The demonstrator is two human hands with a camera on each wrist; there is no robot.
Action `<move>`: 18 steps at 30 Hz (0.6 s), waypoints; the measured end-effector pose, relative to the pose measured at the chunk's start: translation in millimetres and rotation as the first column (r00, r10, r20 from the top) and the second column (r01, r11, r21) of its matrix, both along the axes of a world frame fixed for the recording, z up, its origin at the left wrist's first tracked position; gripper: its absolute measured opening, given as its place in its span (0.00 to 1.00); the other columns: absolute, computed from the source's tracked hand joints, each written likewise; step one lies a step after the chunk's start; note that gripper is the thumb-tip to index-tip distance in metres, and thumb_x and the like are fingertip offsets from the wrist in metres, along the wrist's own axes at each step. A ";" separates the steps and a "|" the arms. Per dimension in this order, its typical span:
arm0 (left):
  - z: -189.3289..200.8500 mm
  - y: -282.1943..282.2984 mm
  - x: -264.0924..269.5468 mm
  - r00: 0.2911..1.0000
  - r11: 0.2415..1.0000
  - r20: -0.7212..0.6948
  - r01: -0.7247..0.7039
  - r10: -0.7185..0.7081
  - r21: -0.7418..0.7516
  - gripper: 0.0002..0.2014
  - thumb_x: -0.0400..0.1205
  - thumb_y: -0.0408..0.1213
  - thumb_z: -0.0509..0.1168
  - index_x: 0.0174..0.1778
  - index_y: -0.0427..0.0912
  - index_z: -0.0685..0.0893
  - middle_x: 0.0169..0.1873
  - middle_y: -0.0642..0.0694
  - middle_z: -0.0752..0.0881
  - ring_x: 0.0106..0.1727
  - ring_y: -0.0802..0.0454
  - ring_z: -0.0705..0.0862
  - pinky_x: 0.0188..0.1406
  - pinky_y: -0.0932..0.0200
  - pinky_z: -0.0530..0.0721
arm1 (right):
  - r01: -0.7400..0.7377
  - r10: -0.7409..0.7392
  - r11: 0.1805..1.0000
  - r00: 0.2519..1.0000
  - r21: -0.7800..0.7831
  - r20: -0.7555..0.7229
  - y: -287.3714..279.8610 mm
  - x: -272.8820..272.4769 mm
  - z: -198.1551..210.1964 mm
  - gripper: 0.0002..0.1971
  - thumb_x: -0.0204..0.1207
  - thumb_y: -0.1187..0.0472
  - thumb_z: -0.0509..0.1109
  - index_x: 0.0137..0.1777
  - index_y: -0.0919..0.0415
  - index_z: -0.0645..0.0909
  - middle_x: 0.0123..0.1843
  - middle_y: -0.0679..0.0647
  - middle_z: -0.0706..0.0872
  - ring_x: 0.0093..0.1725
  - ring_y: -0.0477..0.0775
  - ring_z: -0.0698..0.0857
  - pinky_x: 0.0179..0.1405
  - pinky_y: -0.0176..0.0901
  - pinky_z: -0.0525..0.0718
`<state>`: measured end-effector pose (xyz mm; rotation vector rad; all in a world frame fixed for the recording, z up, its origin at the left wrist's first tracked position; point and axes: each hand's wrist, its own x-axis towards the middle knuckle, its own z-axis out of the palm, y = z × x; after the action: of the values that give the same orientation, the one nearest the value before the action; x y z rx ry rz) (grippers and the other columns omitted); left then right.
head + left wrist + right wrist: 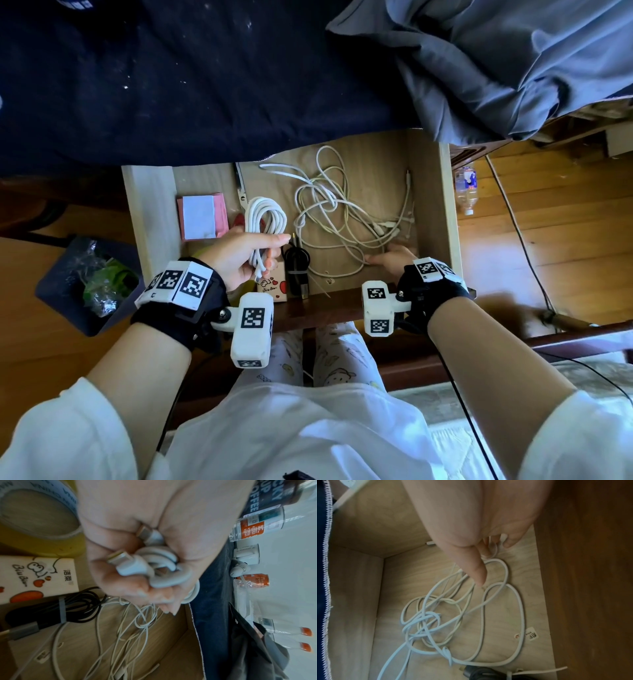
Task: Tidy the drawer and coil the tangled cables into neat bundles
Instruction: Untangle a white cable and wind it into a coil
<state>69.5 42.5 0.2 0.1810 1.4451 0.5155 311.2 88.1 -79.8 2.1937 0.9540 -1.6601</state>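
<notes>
The wooden drawer [150,212] is pulled open below me. My left hand [274,246] holds a coiled white cable [265,219] over the drawer's front left. In the left wrist view my left hand [154,588] grips that coil [164,566], and both of its plugs stick out of my palm. A tangle of thin white cables [342,212] lies on the drawer floor at the right. My right hand [376,258] lies low at the tangle's near right edge. Its fingers [485,547] touch a white strand [505,574], thumb straight and apart. A tied black cable bundle [296,267] lies between my hands.
In the drawer's left half lie a pink and white notepad [202,216], scissors [241,188], a small cartoon box [274,286] and a tape roll [34,513]. Dark blue bedding [205,85] overhangs the drawer's back. A bin [92,274] stands on the floor at left, a bottle [466,188] at right.
</notes>
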 end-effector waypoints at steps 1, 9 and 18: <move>-0.1 -0.1 0.0 1.000 1.000 0.000 0.000 0.000 -0.002 0.09 0.79 0.31 0.66 0.33 0.40 0.76 0.19 0.48 0.73 0.17 0.56 0.71 0.17 0.68 0.71 | -0.012 0.012 1.000 1.000 -0.007 0.006 0.9 -0.6 1.0 0.35 0.72 0.54 0.74 0.74 0.70 0.66 0.71 0.63 0.75 0.69 0.64 0.76 0.66 0.50 0.73; -0.1 0.4 -5.2 1.000 1.000 0.009 0.003 -0.003 -0.003 0.09 0.80 0.30 0.65 0.33 0.41 0.76 0.19 0.48 0.73 0.17 0.56 0.71 0.16 0.66 0.71 | -0.049 0.049 0.999 0.999 -0.012 0.002 2.1 -10.9 1.2 0.22 0.77 0.59 0.69 0.66 0.73 0.76 0.65 0.65 0.81 0.57 0.59 0.80 0.51 0.44 0.72; 0.8 2.9 0.4 1.000 1.000 0.011 0.019 -0.019 -0.010 0.09 0.80 0.31 0.65 0.33 0.40 0.76 0.18 0.48 0.73 0.17 0.56 0.71 0.16 0.67 0.70 | -0.249 0.250 0.967 0.968 -0.047 0.004 3.5 -13.0 5.6 0.18 0.81 0.64 0.63 0.66 0.75 0.75 0.65 0.66 0.79 0.66 0.62 0.77 0.61 0.46 0.73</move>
<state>69.9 45.4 1.1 0.1835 1.4340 0.4932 298.2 91.7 -74.3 1.9575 1.1253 -1.5370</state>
